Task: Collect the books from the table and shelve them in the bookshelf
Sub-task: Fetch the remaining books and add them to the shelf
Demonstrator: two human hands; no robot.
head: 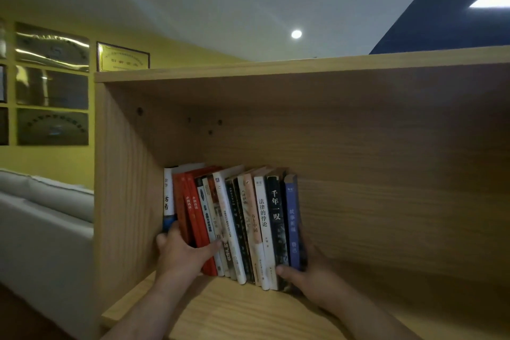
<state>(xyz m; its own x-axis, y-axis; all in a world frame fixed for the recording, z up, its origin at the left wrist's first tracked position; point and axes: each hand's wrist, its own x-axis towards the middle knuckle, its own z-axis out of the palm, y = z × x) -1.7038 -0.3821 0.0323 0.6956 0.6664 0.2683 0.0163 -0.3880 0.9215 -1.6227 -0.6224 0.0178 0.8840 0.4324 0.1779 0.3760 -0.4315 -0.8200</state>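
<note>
At the far left of my feed I see a pale sofa (47, 201) against a yellow wall (41, 157), with framed plaques (52, 85) hung above it. Just right of the sofa stands the wooden bookshelf (248, 74), its left side panel close to me and 1 open compartment filling most of the view.

The row of books (234, 218) stands on the shelf board (220, 309) at the left end of that compartment, spines facing me. A white book (169, 196) is first, against or just beside the side panel; I cannot tell which. Next come red books (190, 210), then a mixed run of pale and dark spines that lean with their tops to the left, then a black book (276, 218), and last a blue book (293, 223).

My operator's left hand (182, 254) grips the left end of the row low down, fingers curled round by the white book and the thumb laid across the red spines. The right hand (309, 273) holds the right end, thumb pressed on the foot of the black spine, fingers hidden behind the blue book. The 2 hands have the row between them.

To the right of the blue book the compartment shows bare wood. Above the bookshelf a round ceiling light (296, 33) glows.
</note>
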